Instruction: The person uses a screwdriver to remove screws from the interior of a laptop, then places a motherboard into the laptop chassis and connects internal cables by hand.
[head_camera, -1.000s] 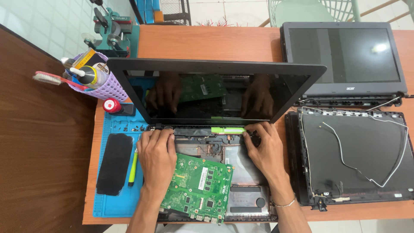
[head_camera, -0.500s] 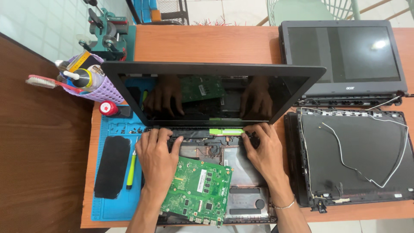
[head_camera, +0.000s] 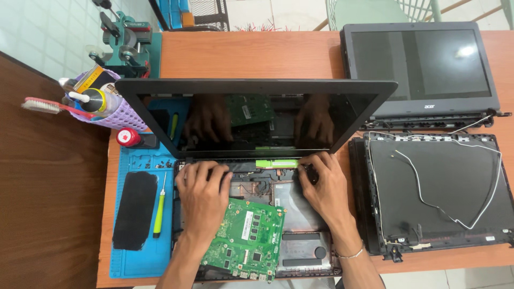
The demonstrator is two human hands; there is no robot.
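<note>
From the head view, the left hand (head_camera: 202,188) and right hand (head_camera: 321,184) rest flat, fingers spread and gripping nothing, on the open laptop base (head_camera: 300,251) near the screen (head_camera: 257,120) hinge. A green circuit board (head_camera: 246,238) lies just below the left hand.

Two hands (head_camera: 203,190), one green circuit board (head_camera: 246,238), one screwdriver (head_camera: 159,208), three laptop screens (head_camera: 257,118)

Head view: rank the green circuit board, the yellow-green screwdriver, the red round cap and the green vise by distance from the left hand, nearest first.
From the left hand:
1. Green circuit board, right below it.
2. Yellow-green screwdriver, on the blue mat to its left.
3. Red round cap, up-left.
4. Green vise, far top-left corner.
</note>
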